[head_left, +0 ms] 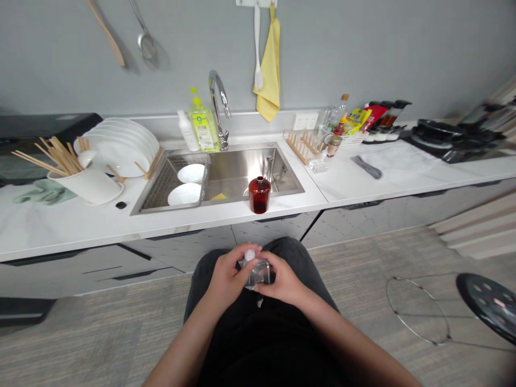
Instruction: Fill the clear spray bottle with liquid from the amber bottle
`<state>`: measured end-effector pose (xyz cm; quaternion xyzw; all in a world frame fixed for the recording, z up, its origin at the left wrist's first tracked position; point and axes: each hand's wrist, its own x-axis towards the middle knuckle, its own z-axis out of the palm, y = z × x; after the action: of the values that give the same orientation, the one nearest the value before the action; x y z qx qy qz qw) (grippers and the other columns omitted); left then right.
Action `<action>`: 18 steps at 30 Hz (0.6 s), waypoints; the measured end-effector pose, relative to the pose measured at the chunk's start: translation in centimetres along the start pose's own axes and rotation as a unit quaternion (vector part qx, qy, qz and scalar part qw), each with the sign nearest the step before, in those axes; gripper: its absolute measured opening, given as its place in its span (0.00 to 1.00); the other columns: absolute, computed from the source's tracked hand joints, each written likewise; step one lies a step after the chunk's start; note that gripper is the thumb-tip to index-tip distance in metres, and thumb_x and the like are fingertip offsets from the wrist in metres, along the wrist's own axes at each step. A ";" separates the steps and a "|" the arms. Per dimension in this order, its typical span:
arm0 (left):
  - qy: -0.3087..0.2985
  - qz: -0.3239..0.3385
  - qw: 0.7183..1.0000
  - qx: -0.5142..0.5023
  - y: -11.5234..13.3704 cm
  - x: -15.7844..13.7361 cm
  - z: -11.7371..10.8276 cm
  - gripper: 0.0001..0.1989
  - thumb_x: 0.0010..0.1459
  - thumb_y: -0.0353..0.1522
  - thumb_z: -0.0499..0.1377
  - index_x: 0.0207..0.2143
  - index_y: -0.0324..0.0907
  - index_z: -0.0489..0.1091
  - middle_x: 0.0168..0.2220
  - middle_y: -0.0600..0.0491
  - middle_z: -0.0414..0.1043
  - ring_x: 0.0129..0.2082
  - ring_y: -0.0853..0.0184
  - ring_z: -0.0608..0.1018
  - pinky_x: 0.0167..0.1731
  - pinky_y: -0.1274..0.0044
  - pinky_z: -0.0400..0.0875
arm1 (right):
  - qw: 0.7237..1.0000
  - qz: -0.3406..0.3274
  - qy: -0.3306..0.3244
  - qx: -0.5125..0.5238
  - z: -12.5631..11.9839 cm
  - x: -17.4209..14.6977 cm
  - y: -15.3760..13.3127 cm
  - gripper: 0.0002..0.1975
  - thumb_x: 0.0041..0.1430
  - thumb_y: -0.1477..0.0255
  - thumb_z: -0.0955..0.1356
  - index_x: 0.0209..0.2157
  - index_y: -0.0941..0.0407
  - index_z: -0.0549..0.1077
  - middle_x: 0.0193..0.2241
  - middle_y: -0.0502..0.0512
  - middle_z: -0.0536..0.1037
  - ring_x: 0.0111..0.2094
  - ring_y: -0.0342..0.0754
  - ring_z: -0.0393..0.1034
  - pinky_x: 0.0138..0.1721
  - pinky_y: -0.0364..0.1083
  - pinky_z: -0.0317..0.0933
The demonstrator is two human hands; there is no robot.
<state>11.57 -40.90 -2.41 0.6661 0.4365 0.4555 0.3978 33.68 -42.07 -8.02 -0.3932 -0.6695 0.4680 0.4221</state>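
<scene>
Just above my lap, I hold a small clear bottle (258, 275) with a white cap (250, 255). My left hand (227, 277) is closed around its top, with thumb and fingers at the cap. Around the body of the same bottle, my right hand (284, 279) is closed from the other side. The bottle looks tilted, and some of it is hidden behind my fingers. Beyond my hands, a dark red glass bottle (259, 196) stands uncapped at the counter's front edge, before the sink.
The sink (237, 161) holds a wire rack with two white bowls (184, 194). Left of it are a utensil holder (91, 185), white plates (121, 145) and a small black cap (121, 205). A wooden rack (304, 146) stands right. A round stool (489, 303) is at lower right.
</scene>
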 end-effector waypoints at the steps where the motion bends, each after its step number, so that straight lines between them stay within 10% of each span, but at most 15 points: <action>1: 0.002 0.002 1.000 -0.001 0.2 0.1 -0.1 0.15 0.75 0.38 0.68 0.60 0.48 0.84 0.56 0.46 0.90 0.54 0.55 0.92 0.59 0.63 0.86 | 1.000 0.002 0.000 0.003 0.0 0.1 -0.1 0.42 0.52 0.75 0.84 0.69 0.47 0.78 0.65 0.60 0.84 0.59 0.62 0.84 0.59 0.59 0.80; 18: 0.030 -0.001 1.000 0.010 1.5 0.7 0.0 0.14 0.72 0.39 0.70 0.56 0.49 0.86 0.54 0.46 0.91 0.54 0.52 0.91 0.59 0.62 0.86 | 1.000 0.009 0.010 0.020 -0.9 0.3 -1.2 0.36 0.53 0.76 0.82 0.63 0.49 0.78 0.61 0.59 0.86 0.55 0.59 0.85 0.54 0.55 0.81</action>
<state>12.02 -40.71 -0.89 0.6560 0.4533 0.4704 0.3780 34.26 -41.80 -6.60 -0.3949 -0.6525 0.4810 0.4323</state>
